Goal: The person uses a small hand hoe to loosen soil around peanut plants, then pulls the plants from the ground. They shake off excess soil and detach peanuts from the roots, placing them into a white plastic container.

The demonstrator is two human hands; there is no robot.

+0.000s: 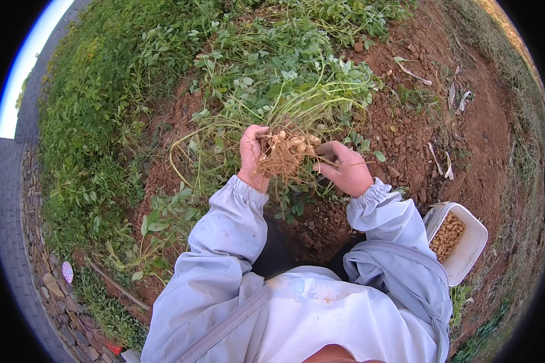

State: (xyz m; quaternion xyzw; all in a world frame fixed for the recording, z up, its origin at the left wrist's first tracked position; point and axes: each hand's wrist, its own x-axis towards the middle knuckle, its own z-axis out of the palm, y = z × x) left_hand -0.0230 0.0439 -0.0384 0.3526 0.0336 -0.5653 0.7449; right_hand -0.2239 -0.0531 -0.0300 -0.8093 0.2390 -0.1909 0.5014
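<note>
In front of me is an uprooted peanut plant (284, 156), its muddy roots and pale pods turned toward me and its green stems spreading away. My left hand (252, 158) is closed round the plant at the left side of the root clump, with some fingers hidden behind it. At the right side of the roots, my right hand (341, 168) has thumb and fingers bent together close to the pods. What lies between those fingertips is too small to make out. A white bucket (473, 239) by my right elbow holds many loose peanuts (447, 237).
Leafy peanut plants (97, 157) grow thickly on the left, and cut ones lie ahead. Reddish-brown soil (418, 139) with clods and dry husks (448, 166) stretches to the right. Along the far left runs a stone edging (54, 284) beside grey paving (12, 242).
</note>
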